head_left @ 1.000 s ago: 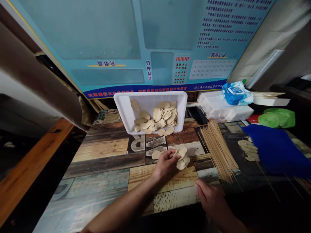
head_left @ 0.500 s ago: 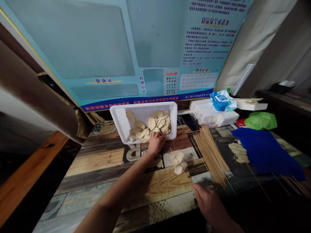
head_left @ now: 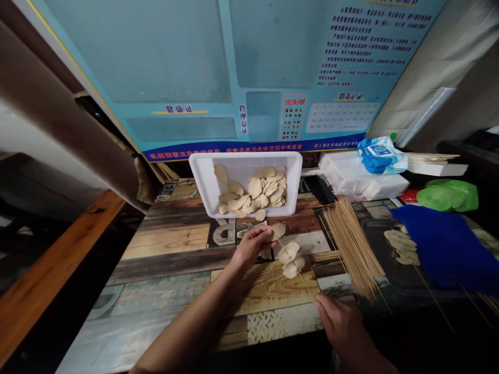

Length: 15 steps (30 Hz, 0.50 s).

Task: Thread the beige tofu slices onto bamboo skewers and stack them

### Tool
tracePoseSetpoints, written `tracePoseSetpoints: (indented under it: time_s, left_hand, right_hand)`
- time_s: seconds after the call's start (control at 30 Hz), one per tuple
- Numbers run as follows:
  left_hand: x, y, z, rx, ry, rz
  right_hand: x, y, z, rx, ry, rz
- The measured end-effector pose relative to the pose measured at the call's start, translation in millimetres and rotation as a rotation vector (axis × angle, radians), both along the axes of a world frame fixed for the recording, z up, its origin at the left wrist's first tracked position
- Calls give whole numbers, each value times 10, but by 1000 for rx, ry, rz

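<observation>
My left hand (head_left: pixel 253 246) pinches a pale round slice (head_left: pixel 278 230) at the tip of a thin wooden skewer (head_left: pixel 306 285). Several similar slices (head_left: pixel 290 253) are threaded lower on that skewer, in its upper half. The skewer's lower end is in the closed fingers of my right hand (head_left: pixel 341 322), near the table's front edge. Beyond my left hand, a white plastic tub (head_left: pixel 202 191) lies tilted with its opening towards me, holding a heap of slices (head_left: pixel 267 187). One loose slice (head_left: pixel 260 214) is at its front rim. More slices (head_left: pixel 265 254) lie partly hidden behind my left hand.
A bundle of bare skewers (head_left: pixel 353 249) lies to the right. Past it are a dark tray (head_left: pixel 376 259) with a loaded skewer (head_left: pixel 401 246) and a blue cloth (head_left: pixel 440 244). Behind stand a phone (head_left: pixel 322 189), white packs (head_left: pixel 343 174), a wipes pack (head_left: pixel 382 155) and a green bag (head_left: pixel 448 196).
My left hand has come back from the tub with a slice and brought it to the skewer's tip. My right hand still holds the skewer. The view has shifted slightly.
</observation>
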<state>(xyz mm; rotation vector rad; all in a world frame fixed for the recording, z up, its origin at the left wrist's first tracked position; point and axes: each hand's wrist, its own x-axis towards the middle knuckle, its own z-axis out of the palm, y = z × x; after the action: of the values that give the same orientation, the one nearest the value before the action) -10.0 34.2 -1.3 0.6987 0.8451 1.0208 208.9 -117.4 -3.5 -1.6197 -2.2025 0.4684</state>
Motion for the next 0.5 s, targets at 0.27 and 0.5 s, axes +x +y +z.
tracePoseSetpoints:
  time_s: [0.27, 0.5]
  left_hand:
    - [-15, -43, 20, 237, 218, 54]
    - [-2, -52, 55, 131, 92, 53]
  right_hand:
    - [-20, 23, 6, -7, -53, -1]
    - [-9, 23, -32, 67, -30, 14]
